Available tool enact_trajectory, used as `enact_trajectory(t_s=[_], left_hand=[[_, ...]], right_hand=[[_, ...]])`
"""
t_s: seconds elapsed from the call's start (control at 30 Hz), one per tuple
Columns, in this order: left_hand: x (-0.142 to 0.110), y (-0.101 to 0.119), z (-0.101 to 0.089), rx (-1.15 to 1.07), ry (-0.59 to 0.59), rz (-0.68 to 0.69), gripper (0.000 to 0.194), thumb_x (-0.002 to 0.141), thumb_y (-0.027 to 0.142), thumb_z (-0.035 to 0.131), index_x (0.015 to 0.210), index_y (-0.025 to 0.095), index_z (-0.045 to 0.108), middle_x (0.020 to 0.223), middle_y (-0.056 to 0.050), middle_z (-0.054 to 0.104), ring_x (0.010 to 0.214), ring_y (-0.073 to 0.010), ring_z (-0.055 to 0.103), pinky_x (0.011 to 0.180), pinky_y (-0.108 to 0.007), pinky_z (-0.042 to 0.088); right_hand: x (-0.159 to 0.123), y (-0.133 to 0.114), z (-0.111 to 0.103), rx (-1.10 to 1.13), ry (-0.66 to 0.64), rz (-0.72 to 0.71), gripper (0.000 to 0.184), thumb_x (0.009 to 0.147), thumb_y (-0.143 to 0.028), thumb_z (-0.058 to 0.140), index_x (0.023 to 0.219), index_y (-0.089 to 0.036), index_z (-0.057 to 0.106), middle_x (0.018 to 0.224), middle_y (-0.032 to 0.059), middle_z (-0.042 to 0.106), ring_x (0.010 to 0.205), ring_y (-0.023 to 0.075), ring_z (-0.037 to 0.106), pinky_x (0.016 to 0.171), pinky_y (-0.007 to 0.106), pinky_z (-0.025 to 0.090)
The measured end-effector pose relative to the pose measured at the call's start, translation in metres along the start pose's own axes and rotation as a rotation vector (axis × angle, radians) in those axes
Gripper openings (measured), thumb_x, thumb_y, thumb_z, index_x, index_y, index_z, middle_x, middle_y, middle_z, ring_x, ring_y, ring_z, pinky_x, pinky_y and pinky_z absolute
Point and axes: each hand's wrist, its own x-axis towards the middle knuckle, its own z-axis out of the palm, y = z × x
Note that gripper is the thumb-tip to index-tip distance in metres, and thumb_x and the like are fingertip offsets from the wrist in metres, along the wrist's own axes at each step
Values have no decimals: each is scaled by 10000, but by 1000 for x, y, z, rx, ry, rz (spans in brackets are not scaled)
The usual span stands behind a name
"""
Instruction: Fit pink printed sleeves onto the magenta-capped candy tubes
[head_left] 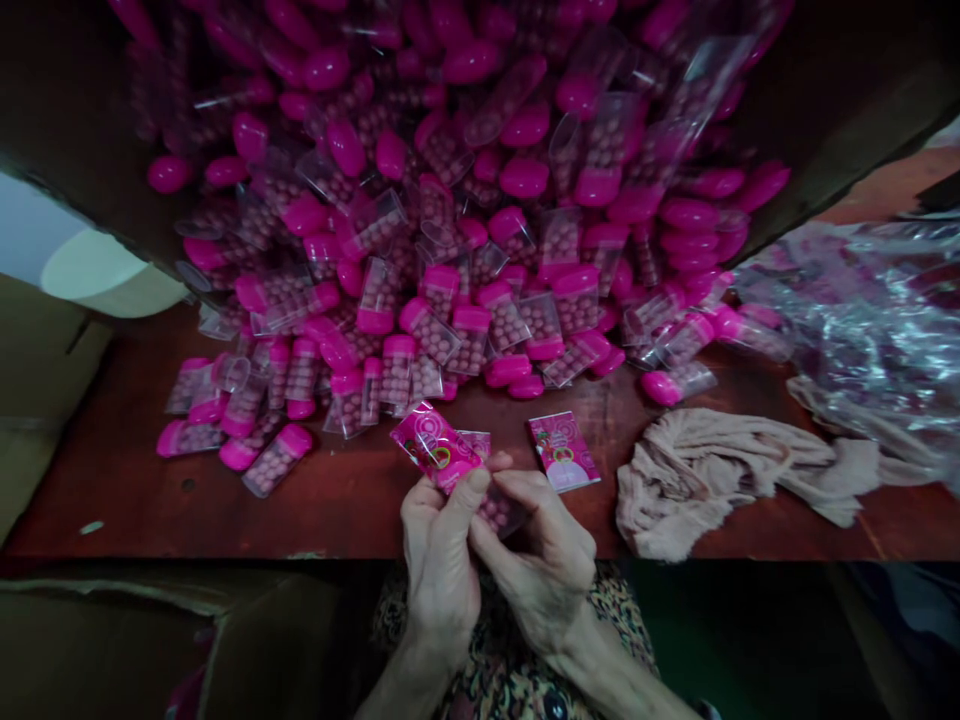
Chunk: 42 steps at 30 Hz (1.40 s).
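Note:
At the front edge of the table, both hands are close together around a small clear container of pink balls [495, 512]. My left hand [442, 550] is closed, with a glossy pink printed wrapper [431, 445] pinched between thumb and fingers. The wrapper's upper part sticks out to the far left, above the container. My right hand [547, 560] is closed around the container's right side, its fingers hiding much of it. Whether the wrapper is around the container or only beside it, I cannot tell. Another flat pink printed wrapper [564, 452] lies on the table just beyond my right hand.
A large heap of pink-capped clear containers [450, 250] spills onto the red-brown table [337, 510]. To the right lie a crumpled beige cloth [697, 470] and shiny clear plastic [862, 320]. A cardboard box [217, 610] stands below the edge at left; a white round object [112, 275] is farther back.

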Motion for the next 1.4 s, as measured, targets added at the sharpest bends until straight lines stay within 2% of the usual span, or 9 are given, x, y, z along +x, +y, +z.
enact_trajectory(t_s=[0.17,0.27,0.43,0.57,0.67,1.0,1.17,1.3,1.4], left_hand=[[1,6,-2,-38,-62,52,246,730,339,669,859,135,719,836,-106,726,895,-243,654,823,-365,498],[1,4,-4,8,-47,90,201,710,308,693,822,144,725,814,-96,728,910,-245,652,845,-378,488],[2,0,-6,-3,-70,56,207,737,325,671,834,152,726,838,-95,730,947,-240,641,877,-382,472],[6,9,-10,-23,-96,23,241,775,338,628,873,140,727,868,-108,729,934,-237,647,891,-385,462],[7,16,-13,-4,-116,80,258,783,349,615,878,137,728,857,-114,730,931,-244,646,876,-386,469],[6,5,-12,47,-67,75,155,736,285,672,823,167,724,786,-64,726,832,-203,662,815,-329,495],[6,13,-14,0,-65,81,323,764,440,610,824,141,715,801,-96,721,854,-228,654,823,-370,489],[5,10,-13,59,-27,108,166,713,300,692,784,151,712,741,-62,718,786,-203,658,793,-342,496],[5,6,-13,87,-34,90,141,706,281,700,766,154,710,721,-45,711,731,-172,652,759,-303,497]], right_hand=[[6,-3,0,158,0,283,259,683,-182,728,902,-214,594,787,-14,643,642,104,628,567,192,538],[4,-3,1,227,6,347,257,673,-203,739,893,-212,607,767,-16,649,628,106,632,550,188,536],[4,-2,-1,168,64,251,288,686,-176,733,946,-225,619,878,5,653,759,124,644,652,208,549],[11,-3,-8,156,-101,171,376,655,-181,763,1007,-227,641,877,10,665,803,153,643,684,241,556],[12,-3,-11,154,-169,154,403,676,-141,741,1055,-235,639,915,18,665,814,152,639,716,260,557],[8,-8,-8,88,-122,37,425,730,-108,688,1126,-246,617,925,39,637,845,152,630,725,259,559],[7,-6,-11,121,-137,79,429,731,-127,696,1132,-252,609,935,31,640,829,149,632,706,260,562],[3,-5,-7,93,-106,89,431,744,-84,667,1134,-255,605,916,31,626,809,142,624,690,258,558],[4,-7,-4,46,-74,56,440,752,-73,652,1151,-250,599,910,35,618,818,142,622,703,258,556]])
